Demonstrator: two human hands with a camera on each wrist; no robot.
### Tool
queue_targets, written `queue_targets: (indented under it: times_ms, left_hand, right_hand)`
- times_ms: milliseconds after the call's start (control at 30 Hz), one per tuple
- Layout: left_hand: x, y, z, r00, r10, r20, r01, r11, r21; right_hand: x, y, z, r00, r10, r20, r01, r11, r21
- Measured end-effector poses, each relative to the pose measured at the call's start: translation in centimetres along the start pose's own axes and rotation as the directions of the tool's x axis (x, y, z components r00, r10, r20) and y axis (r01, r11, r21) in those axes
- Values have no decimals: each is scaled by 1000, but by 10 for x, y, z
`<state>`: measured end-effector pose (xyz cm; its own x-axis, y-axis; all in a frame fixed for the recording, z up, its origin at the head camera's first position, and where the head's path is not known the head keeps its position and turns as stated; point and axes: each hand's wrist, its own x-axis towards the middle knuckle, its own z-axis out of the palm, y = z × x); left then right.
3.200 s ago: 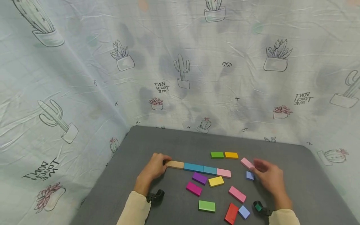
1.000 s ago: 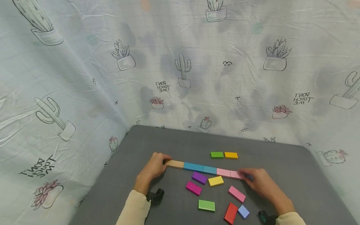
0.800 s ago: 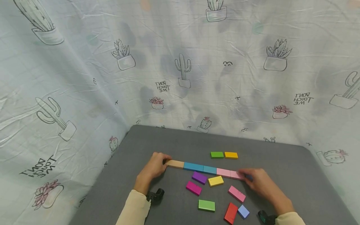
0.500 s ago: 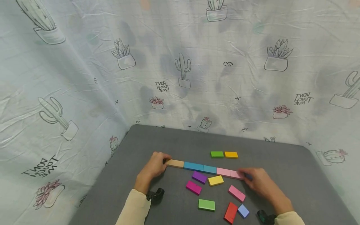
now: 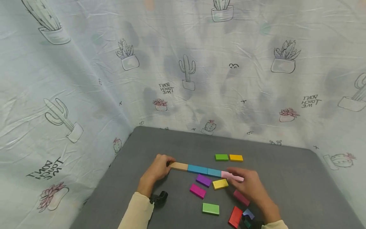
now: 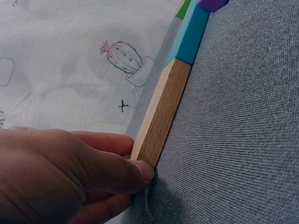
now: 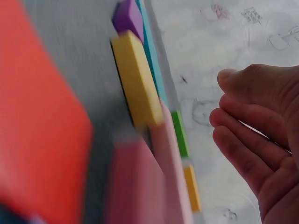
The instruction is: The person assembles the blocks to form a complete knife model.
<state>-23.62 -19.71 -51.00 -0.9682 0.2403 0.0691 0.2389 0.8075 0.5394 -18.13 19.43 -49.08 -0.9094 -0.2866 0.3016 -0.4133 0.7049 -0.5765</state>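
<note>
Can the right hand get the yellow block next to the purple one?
Probably yes: the right hand looks empty and is close to the yellow block, and nothing lies on top of that block.

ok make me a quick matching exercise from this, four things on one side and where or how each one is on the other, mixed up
1. wooden block
2. orange block
3. red block
4. right hand

A. beside the blue-violet block, at the near side of the table
B. holding nothing
C. pinched at one end by the left hand
D. just right of the far green block in the head view

Right pairs: 1-C, 2-D, 3-A, 4-B
</note>
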Motion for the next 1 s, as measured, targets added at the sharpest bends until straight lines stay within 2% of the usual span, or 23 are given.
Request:
queue_targets:
  times_ms: [100, 233, 333, 633, 833, 1000]
  left_hand:
    - [0, 0, 0, 1000, 2, 1, -2, 1000, 0]
    - [1, 0, 1, 1000, 8, 0, -8, 1000, 0]
    - [1, -1, 0, 1000, 19, -4, -19, 1000, -1]
    - [-1, -1, -2, 1000, 20, 6, -20, 1000, -18]
    - [-1, -1, -2, 1000, 13, 10, -13, 1000, -18]
    - [-1, -1, -2, 1000, 12, 11, -11, 1000, -18]
  right_hand:
    - [1, -8, 13, 998, 45, 45, -49, 996, 76]
    - [4, -17, 27, 985, 107, 136, -129, 979, 160]
    - [5, -21, 34, 985, 77, 155, -102, 982, 160]
    - [11, -26, 51, 985, -9, 171, -3, 997, 73]
    - [13, -35, 58, 974, -7, 227, -1, 999, 35]
    - [13, -40, 63, 977, -15, 212, 17, 1000, -5]
